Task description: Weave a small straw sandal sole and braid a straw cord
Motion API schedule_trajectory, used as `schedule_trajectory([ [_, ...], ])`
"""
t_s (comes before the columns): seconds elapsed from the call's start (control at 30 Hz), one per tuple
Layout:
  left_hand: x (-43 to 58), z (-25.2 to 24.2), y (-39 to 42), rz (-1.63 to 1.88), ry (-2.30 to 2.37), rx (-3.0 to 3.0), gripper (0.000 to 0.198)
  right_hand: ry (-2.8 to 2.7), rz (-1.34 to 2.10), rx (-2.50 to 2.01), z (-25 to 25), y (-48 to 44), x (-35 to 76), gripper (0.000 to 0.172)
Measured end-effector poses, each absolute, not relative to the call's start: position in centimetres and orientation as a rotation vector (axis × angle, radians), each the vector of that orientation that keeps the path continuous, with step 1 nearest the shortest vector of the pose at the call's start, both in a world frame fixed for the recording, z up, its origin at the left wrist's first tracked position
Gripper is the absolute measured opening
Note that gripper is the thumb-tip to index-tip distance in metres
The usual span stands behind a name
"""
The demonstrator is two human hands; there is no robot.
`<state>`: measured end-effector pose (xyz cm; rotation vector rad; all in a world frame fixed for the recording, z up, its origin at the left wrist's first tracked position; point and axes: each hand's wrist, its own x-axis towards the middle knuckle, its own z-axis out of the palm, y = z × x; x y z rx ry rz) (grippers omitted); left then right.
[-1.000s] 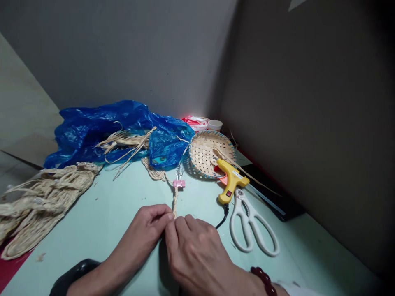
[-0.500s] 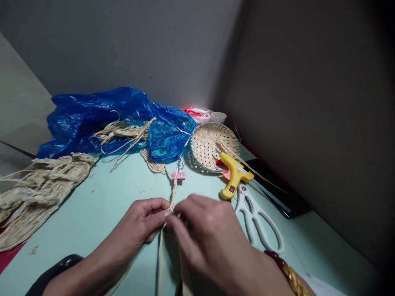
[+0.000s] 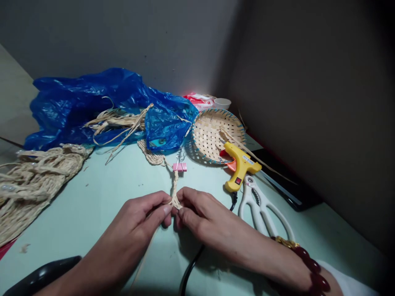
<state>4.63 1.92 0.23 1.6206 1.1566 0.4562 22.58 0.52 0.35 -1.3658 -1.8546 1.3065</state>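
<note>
A pale straw braid (image 3: 175, 188) runs toward me from a pink binder clip (image 3: 180, 167) on the table. At its near end the strands fork apart. My left hand (image 3: 148, 216) pinches the strands on the left side of the fork between thumb and index finger. On the other side, my right hand (image 3: 197, 209) pinches the right-hand strands the same way. One loose strand (image 3: 143, 263) trails down below my left hand. Past the clip lies a coiled piece of braid (image 3: 151, 155), partly under the blue plastic bag (image 3: 166, 131).
Right of my hands are a yellow glue gun (image 3: 242, 166), its black cord (image 3: 193, 263) and white scissors (image 3: 265, 209). A woven basket (image 3: 212, 135) stands behind them. More straw braid (image 3: 40, 185) is piled at left, near a black object (image 3: 46, 273). A wall rises behind.
My right hand has drawn back and turned, and both hands now hold the strands apart in a fork. The view has shifted slightly, and the glue gun's cord shows more.
</note>
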Motion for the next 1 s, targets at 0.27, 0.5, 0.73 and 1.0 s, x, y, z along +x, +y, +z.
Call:
schedule_trajectory([
  [0.27,4.7,0.6,1.3,0.436,1.325,2.043,0.03,-1.746,1.196,-1.423,0.0,0.6,21.8,0.022],
  [0.5,4.7,0.1,0.7,0.663,1.261,2.397,0.021,-1.591,1.114,-1.366,-0.1,0.1,21.4,0.014],
  [0.73,4.7,-0.1,0.4,0.655,1.219,2.606,0.026,-1.484,1.103,-1.351,-0.4,0.1,20.8,0.013],
  [1.0,4.5,-0.3,-0.7,0.741,1.155,2.539,0.02,-1.644,0.943,-1.426,-0.1,0.2,21.1,0.015],
])
